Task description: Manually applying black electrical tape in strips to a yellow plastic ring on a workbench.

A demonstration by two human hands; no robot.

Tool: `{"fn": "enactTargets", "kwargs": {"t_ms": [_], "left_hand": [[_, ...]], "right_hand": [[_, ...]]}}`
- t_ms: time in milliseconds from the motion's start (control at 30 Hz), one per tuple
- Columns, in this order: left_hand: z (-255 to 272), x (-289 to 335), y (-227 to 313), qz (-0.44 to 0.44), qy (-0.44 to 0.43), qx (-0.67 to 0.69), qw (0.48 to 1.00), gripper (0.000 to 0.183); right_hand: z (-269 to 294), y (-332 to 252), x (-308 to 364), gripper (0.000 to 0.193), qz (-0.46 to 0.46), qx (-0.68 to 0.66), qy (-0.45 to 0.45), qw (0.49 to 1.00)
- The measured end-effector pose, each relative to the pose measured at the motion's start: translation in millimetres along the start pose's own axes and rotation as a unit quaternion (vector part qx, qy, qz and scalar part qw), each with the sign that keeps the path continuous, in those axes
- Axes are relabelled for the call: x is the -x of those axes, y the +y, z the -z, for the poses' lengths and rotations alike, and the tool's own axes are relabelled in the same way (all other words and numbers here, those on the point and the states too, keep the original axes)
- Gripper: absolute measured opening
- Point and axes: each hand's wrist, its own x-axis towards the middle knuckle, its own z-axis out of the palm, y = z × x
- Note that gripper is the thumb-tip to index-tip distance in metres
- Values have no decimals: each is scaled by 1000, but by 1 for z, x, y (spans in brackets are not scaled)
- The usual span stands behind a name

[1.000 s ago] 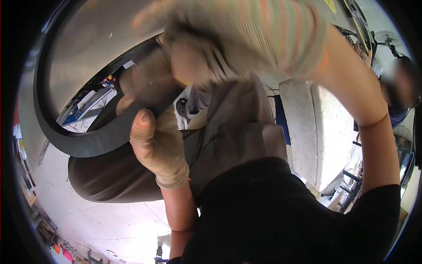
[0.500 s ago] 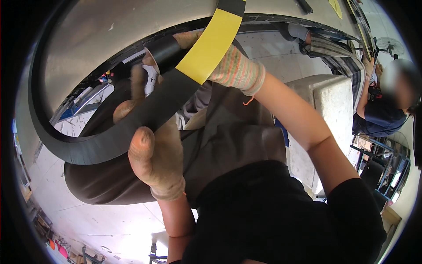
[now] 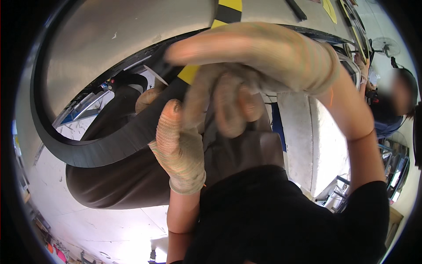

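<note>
A long curved black strip with yellow bands loops from the metal table down across my lap. My left hand, in a striped knit glove, grips the strip, thumb on the near edge and fingertips showing beyond its far edge. My right hand, gloved alike, hovers over the yellow band and partly hides it. Its fingers are apart and blurred by motion; nothing shows between them. A thin pale pointed piece sticks out beside the strip's far edge; its kind is unclear.
The metal table spans the far side, with a short black strip and a yellow piece on it. A whitish block stands at my right. Further right are another person and a fan.
My right hand has come out from under the yellow band and moved up and right above the strip, its fingers spreading. My left hand has shifted slightly right along the strip.
</note>
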Motion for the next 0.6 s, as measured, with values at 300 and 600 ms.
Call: {"fn": "enactTargets", "kwargs": {"t_ms": [300, 600], "left_hand": [[26, -17, 22, -89, -4, -53, 995, 42], [39, -14, 22, -41, -10, -91, 995, 50]], "right_hand": [[-45, -2, 22, 35, -315, -40, -13, 948], [-9, 127, -79, 50, 282, 117, 102, 947]]}}
